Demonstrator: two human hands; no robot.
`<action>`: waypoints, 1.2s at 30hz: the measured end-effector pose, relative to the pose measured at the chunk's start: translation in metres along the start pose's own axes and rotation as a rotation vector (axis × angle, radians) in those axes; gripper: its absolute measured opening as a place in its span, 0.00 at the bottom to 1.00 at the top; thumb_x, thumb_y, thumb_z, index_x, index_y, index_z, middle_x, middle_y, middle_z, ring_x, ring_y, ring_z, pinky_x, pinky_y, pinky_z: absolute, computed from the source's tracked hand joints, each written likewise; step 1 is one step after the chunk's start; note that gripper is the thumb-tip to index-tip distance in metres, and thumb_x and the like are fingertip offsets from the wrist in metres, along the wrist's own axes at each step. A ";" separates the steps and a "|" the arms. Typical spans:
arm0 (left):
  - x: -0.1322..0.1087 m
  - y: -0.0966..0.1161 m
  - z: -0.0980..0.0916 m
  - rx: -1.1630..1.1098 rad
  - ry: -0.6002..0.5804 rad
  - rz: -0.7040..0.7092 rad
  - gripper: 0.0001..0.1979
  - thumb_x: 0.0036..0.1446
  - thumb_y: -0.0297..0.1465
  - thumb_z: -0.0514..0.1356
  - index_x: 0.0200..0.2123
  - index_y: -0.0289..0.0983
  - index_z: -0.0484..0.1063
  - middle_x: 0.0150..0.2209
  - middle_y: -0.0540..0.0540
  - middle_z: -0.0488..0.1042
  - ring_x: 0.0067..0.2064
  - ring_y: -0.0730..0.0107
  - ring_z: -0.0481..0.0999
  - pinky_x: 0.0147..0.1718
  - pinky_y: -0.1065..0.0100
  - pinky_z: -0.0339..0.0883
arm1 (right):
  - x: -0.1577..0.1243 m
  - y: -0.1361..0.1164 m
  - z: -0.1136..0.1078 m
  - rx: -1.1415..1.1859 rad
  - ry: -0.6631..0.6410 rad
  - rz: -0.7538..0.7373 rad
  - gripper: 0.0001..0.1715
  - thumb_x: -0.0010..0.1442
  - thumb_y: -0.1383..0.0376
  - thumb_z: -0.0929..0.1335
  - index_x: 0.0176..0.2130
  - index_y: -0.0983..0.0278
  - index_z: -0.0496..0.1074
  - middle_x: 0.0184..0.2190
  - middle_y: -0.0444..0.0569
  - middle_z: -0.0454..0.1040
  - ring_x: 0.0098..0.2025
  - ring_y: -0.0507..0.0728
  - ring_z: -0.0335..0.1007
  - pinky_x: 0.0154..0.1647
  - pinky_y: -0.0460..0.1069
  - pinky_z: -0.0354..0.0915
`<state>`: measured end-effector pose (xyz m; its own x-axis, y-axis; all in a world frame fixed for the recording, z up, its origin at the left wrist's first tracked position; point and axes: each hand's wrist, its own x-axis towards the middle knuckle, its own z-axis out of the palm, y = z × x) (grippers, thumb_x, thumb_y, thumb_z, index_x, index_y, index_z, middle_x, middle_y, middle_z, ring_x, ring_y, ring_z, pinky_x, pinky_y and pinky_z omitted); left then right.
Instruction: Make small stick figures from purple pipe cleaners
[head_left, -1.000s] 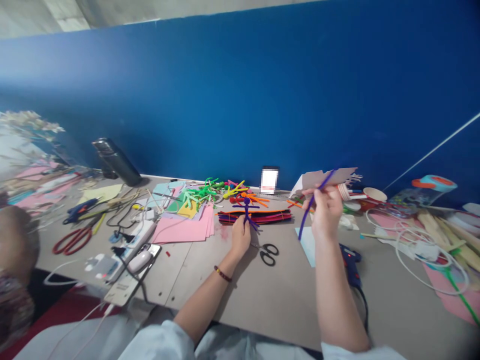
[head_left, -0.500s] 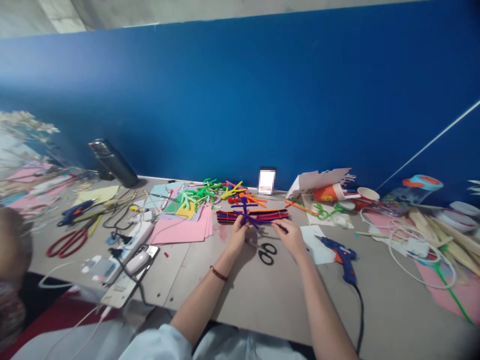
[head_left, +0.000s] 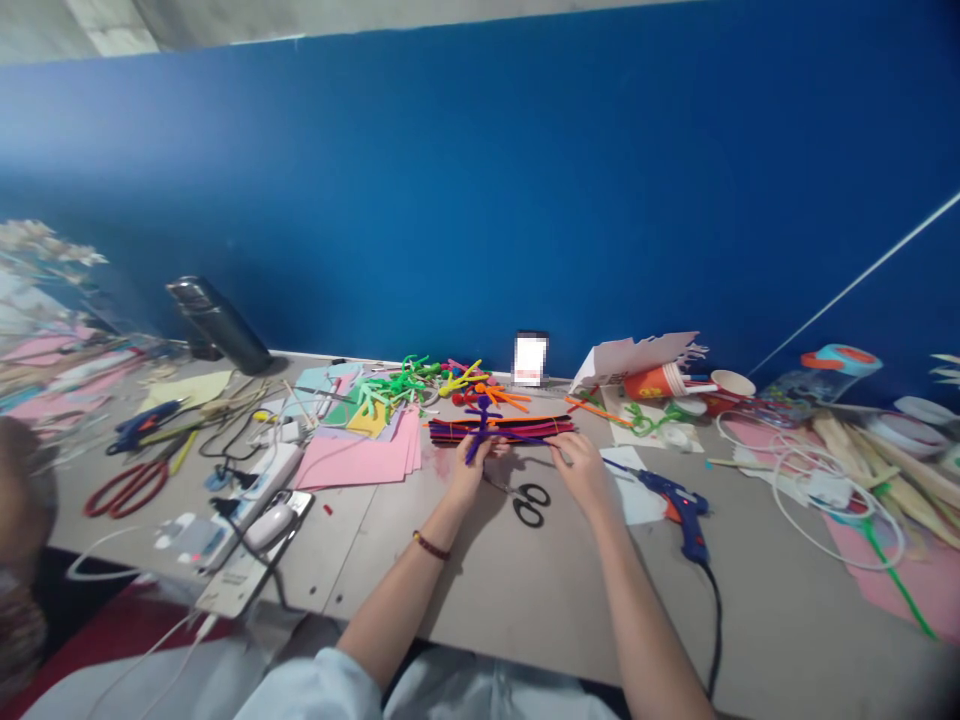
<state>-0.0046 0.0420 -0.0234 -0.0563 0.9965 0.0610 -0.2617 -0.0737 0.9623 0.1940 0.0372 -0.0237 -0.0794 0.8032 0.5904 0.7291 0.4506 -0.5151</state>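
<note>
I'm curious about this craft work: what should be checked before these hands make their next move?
Left hand gripping the purple pipe-cleaner figure: ok.
Right hand holding the purple stem: cannot tell, fingers partly hide it.
Figure clear of the pipe-cleaner bundle: not ok, they overlap in view.
Black-handled scissors close by: ok.
Blue glue gun hot: cannot tell.

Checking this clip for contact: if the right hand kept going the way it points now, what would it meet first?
Most likely the bundle of dark pipe cleaners, near its right end, just ahead of the right hand. Depth is hard to judge from this view, so the fingers may already be over it.
</note>
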 end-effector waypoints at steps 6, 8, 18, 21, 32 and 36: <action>-0.001 -0.003 -0.002 -0.046 0.032 -0.052 0.09 0.53 0.31 0.57 0.39 0.38 0.68 0.22 0.52 0.68 0.23 0.73 0.67 0.23 0.68 0.62 | -0.002 0.001 0.002 -0.002 0.011 -0.009 0.15 0.61 0.67 0.61 0.40 0.57 0.75 0.36 0.50 0.73 0.42 0.59 0.69 0.48 0.55 0.65; 0.000 -0.005 -0.003 -0.061 0.041 -0.158 0.03 0.52 0.31 0.58 0.30 0.38 0.67 0.18 0.54 0.62 0.19 0.77 0.59 0.19 0.70 0.54 | -0.002 0.000 0.002 -0.008 0.012 -0.020 0.16 0.61 0.68 0.60 0.41 0.58 0.75 0.36 0.50 0.73 0.42 0.58 0.69 0.48 0.54 0.65; -0.001 0.008 0.002 -0.216 0.217 -0.222 0.20 0.46 0.48 0.63 0.28 0.36 0.70 0.22 0.50 0.68 0.23 0.77 0.63 0.21 0.72 0.51 | -0.003 -0.002 0.005 -0.025 -0.001 -0.037 0.16 0.59 0.70 0.61 0.40 0.60 0.75 0.36 0.50 0.74 0.42 0.58 0.69 0.46 0.54 0.66; 0.000 0.011 0.001 -0.164 0.212 -0.165 0.20 0.47 0.49 0.62 0.24 0.36 0.69 0.20 0.51 0.65 0.20 0.79 0.58 0.20 0.71 0.47 | -0.002 -0.009 0.006 0.047 -0.030 -0.014 0.14 0.58 0.68 0.62 0.41 0.61 0.74 0.38 0.51 0.75 0.43 0.59 0.69 0.47 0.55 0.66; -0.006 -0.001 0.002 -0.128 0.060 -0.175 0.22 0.51 0.48 0.60 0.19 0.36 0.64 0.15 0.54 0.57 0.19 0.78 0.54 0.20 0.71 0.48 | -0.006 -0.055 0.027 0.195 -0.217 0.200 0.17 0.58 0.57 0.66 0.45 0.61 0.72 0.37 0.50 0.77 0.38 0.58 0.72 0.39 0.52 0.66; -0.006 -0.002 0.004 -0.131 0.033 -0.161 0.22 0.51 0.47 0.60 0.19 0.36 0.63 0.16 0.55 0.57 0.19 0.79 0.55 0.20 0.72 0.49 | -0.007 -0.060 0.029 -0.067 -0.112 0.037 0.14 0.60 0.59 0.65 0.41 0.64 0.72 0.38 0.55 0.75 0.45 0.63 0.68 0.46 0.56 0.62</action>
<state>0.0003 0.0361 -0.0249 -0.0349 0.9942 -0.1013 -0.3924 0.0796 0.9163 0.1310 0.0160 -0.0151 -0.1245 0.8591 0.4965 0.7762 0.3960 -0.4906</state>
